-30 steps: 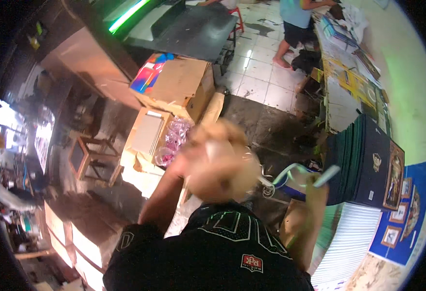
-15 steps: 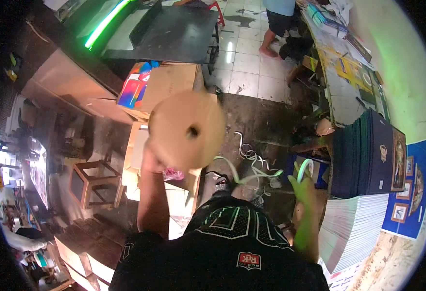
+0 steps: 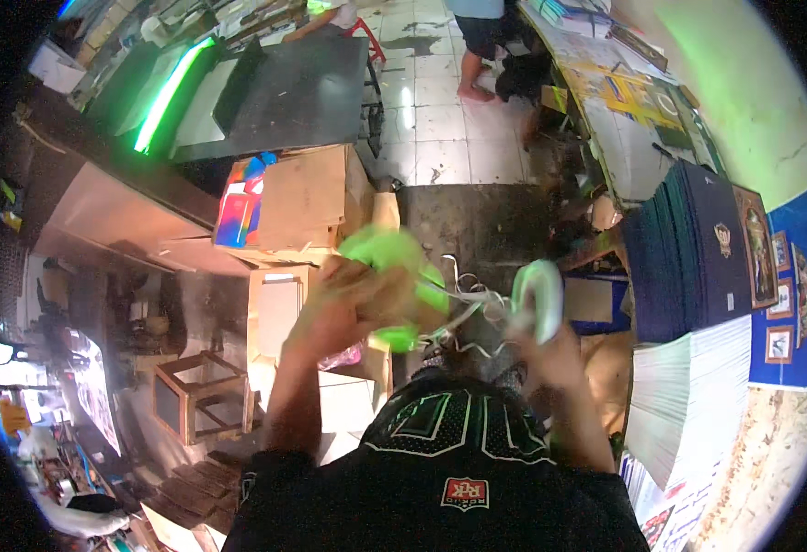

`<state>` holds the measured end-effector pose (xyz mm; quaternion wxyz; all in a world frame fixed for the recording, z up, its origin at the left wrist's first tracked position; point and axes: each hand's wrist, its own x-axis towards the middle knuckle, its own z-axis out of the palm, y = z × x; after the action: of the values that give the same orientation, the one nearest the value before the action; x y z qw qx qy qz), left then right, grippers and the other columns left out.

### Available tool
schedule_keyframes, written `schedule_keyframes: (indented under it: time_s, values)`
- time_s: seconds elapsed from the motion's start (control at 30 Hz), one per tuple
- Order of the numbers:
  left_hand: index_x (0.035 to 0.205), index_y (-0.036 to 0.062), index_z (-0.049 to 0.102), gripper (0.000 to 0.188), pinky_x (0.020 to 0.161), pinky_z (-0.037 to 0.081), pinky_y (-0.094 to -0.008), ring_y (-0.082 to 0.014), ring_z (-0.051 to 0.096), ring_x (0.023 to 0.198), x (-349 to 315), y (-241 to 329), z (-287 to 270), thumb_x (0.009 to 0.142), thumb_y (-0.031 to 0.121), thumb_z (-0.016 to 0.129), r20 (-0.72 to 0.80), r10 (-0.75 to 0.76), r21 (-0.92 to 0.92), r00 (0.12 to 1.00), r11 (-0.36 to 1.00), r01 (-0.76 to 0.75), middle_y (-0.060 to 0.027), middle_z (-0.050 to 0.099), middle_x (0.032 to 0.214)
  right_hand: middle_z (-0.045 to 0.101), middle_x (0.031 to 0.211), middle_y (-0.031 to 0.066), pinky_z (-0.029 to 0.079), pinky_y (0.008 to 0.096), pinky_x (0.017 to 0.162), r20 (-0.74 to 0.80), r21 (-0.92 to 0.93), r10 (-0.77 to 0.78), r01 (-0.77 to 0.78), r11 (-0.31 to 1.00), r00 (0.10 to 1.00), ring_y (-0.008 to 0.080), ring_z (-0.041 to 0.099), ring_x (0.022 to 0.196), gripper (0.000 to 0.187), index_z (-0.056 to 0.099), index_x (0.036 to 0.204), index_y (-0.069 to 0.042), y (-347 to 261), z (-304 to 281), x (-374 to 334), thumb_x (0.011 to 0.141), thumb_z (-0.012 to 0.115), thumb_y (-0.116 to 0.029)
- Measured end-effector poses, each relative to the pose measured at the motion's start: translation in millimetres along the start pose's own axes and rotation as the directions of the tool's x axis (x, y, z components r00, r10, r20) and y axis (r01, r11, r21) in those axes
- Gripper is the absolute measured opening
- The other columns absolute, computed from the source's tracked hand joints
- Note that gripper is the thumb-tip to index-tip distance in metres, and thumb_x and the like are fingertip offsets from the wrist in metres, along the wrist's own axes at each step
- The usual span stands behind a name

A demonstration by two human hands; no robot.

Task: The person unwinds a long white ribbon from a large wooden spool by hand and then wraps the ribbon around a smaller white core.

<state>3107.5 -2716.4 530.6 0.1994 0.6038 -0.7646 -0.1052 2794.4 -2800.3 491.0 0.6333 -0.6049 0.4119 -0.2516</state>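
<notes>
In front of my body, my left hand [image 3: 334,294] is closed around the side of a round reel [image 3: 389,271], blurred and bright green. Right of it, my right hand [image 3: 546,350] grips a ring of pale strip [image 3: 538,299], also smeared by motion. A loose tangle of thin whitish strip [image 3: 468,317] trails in the space between the two hands. How the fingers lie on either thing is too blurred to make out in detail.
Left of my left hand are an open cardboard box [image 3: 279,304] and a larger carton [image 3: 302,198]. A wooden stool frame [image 3: 203,396] stands lower left. Stacked dark blue folders [image 3: 684,248] and white sheets [image 3: 684,405] are on the right. Another person's leg [image 3: 472,74] shows far ahead.
The reel has turned from its tan, holed face to a green-looking side and dropped slightly. My right hand has moved leftward and up with the ring, closer to the reel.
</notes>
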Motion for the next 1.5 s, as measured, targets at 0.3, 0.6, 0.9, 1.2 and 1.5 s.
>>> schedule_keyframes:
  time_s: [0.3,0.6,0.9,1.2,1.5]
  values:
    - [0.126,0.0178,0.059,0.040,0.084,0.045,-0.0375,-0.0213,0.056,0.097,39.5,-29.0,4.8,0.087,0.024,0.065,0.451,0.019,0.106,0.892,0.992,-0.074,-0.0097,0.063,0.102,0.067,0.093,0.0085,0.053,0.0318,0.069,-0.180,0.375,-0.089,0.151,0.915,0.980,0.0168,0.063,0.074,0.038,0.064,0.102,0.001,2.6,-46.8,-57.3,0.079,0.077,-0.025]
    - [0.125,0.0005,0.052,0.042,0.100,0.042,-0.0381,-0.0273,0.056,0.111,59.4,-85.1,76.8,0.090,0.021,0.061,0.041,-0.390,0.027,0.920,0.921,0.389,-0.0156,0.060,0.122,0.066,0.086,0.0104,0.047,0.0398,0.079,-0.142,-0.467,-0.541,0.426,0.775,0.829,0.0256,0.063,0.083,0.041,0.066,0.097,-0.004,14.9,-96.9,-64.4,0.083,0.071,-0.042]
    - [0.138,0.0025,0.035,0.057,0.101,0.043,-0.0412,-0.0240,0.050,0.120,83.5,11.1,25.1,0.094,0.033,0.056,-0.417,-0.514,-0.894,0.750,0.383,-0.234,-0.0120,0.048,0.132,0.046,0.138,0.0219,0.042,0.0383,0.100,-0.158,-0.512,0.273,-0.315,0.799,0.949,0.0342,0.048,0.125,0.069,0.034,0.145,-0.018,63.5,-82.1,-48.7,0.086,0.065,-0.031]
    - [0.142,0.0052,0.029,0.083,0.102,0.038,-0.0425,-0.0282,0.049,0.117,87.4,86.5,75.2,0.081,0.043,0.070,-0.503,-0.404,-0.740,0.764,0.658,-0.139,-0.0149,0.045,0.133,0.064,0.104,0.0082,0.050,0.0364,0.082,0.383,0.440,-0.050,-0.135,0.888,0.922,0.0186,0.060,0.088,0.055,0.053,0.123,-0.002,33.9,5.1,11.9,0.079,0.076,-0.024]
    - [0.127,0.0136,0.058,0.053,0.095,0.043,-0.0424,-0.0283,0.058,0.104,50.4,-21.4,32.1,0.077,0.021,0.071,0.382,-0.009,-0.570,0.924,0.785,0.243,-0.0109,0.061,0.115,0.067,0.084,0.0191,0.051,0.0392,0.074,-0.230,-0.203,0.221,-0.269,0.941,0.948,0.0244,0.065,0.075,0.035,0.064,0.100,0.002,-37.7,-54.7,-17.4,0.092,0.060,-0.032]
